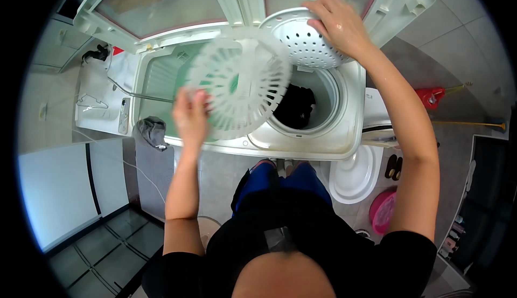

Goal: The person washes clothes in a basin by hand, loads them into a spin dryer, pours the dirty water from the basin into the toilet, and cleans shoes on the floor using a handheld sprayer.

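My left hand [191, 116] is closed on the near left edge of a translucent round slotted spin-tub disc [257, 90], blurred by motion. It is held tilted above the twin-tub washing machine [318, 146], partly covering the green-tinted wash tub [161, 74]. At the back of the round spin tub [327, 101], my right hand [340, 27] has its fingers over the rim of a white perforated spin-tub lid [301, 42], which stands raised. Dark laundry [295, 106] lies down inside the spin tub, its left part hidden by the disc.
Behind the tubs the machine's outer cover [156, 1] stands open. A grey cloth [152, 132] hangs by the left front corner, near a white sink [97, 96]. On the floor to the right are a white basin [355, 174], a pink basin [382, 212] and dark slippers [393, 167].
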`<state>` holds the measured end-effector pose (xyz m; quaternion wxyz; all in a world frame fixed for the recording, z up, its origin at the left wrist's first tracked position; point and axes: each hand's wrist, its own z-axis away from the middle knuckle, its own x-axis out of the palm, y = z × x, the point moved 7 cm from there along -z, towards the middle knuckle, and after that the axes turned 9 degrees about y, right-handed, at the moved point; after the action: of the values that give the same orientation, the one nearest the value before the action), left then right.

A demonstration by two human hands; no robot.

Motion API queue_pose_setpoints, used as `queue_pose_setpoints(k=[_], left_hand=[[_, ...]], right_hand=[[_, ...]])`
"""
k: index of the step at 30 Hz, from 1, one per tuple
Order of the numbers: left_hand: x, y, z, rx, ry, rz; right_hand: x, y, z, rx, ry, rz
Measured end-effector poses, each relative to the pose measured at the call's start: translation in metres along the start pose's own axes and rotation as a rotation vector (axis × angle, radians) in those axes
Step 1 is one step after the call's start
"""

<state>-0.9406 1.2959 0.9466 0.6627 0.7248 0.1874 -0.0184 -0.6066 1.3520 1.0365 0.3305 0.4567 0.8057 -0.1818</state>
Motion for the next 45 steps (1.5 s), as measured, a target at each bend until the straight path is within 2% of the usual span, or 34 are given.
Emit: queue_pose_setpoints(k=[3,6,7,8,9,10,12,13,14,16,17,19,20,22,25,28,30,33,35,45], left_hand=[[0.086,-0.021,0.019,0.222,-0.161,-0.221],[0.167,-0.021,0.045,0.38,-0.3,-0.205],[0.188,-0.013,0.054,0.629,-0.323,-0.302],[0.206,-0.013,0.058,0.744,-0.408,-0.396],[0.227,-0.027,0.061,0.784,-0.499,-0.507],[0.248,-0.046,0.064,0.824,-0.593,-0.618],[0.282,-0.086,0.054,0.658,-0.742,-0.665],[0.298,-0.107,0.047,0.57,-0.812,-0.69],[0.31,-0.119,0.035,0.497,-0.78,-0.605],[0.333,-0.176,0.019,0.188,-0.907,-0.582],[0.338,-0.212,0.016,0.035,-0.956,-0.598],[0.345,-0.261,0.008,-0.269,-1.031,-0.628],[0.352,-0.26,0.009,0.175,-1.071,-0.998],[0.343,-0.25,0.028,0.286,-0.944,-1.353],[0.374,-0.256,0.066,1.054,-0.905,-1.342],[0.371,-0.278,0.086,0.379,-1.316,-1.503],[0.379,-0.313,0.089,0.347,-1.199,-1.401],[0.403,-0.359,0.094,0.292,-1.258,-1.329],[0.422,-0.377,0.096,0.275,-1.311,-1.306],[0.443,-0.39,0.098,0.315,-1.459,-1.228]], right_hand=[[0.01,0.013,0.002,0.021,0.017,0.011],[0.014,0.017,-0.006,0.084,-0.028,0.031],[0.015,0.02,-0.006,0.088,-0.027,0.037],[0.017,0.023,-0.007,0.093,-0.026,0.044],[0.014,0.022,-0.008,0.076,0.034,0.068],[0.016,0.024,-0.006,0.13,-0.03,0.038],[0.019,0.029,-0.001,0.245,-0.156,-0.024],[0.013,0.028,-0.001,0.165,-0.016,-0.031],[0.015,0.029,0.001,0.167,0.012,-0.05],[0.014,0.032,0.001,0.168,0.072,-0.086],[0.02,0.037,0.0,0.252,-0.113,-0.106],[0.024,0.04,0.002,0.171,0.034,-0.028],[0.026,0.041,0.003,0.13,0.106,0.012],[0.025,0.041,0.004,0.111,0.176,0.008],[0.024,0.042,0.004,0.134,0.145,-0.024],[0.024,0.043,0.003,0.117,0.191,0.007],[0.023,0.043,0.003,0.116,0.253,0.024],[0.021,0.043,0.003,0.103,0.305,0.029],[0.021,0.044,0.003,0.118,0.249,0.05],[0.025,0.038,0.002,0.139,0.253,0.075]])
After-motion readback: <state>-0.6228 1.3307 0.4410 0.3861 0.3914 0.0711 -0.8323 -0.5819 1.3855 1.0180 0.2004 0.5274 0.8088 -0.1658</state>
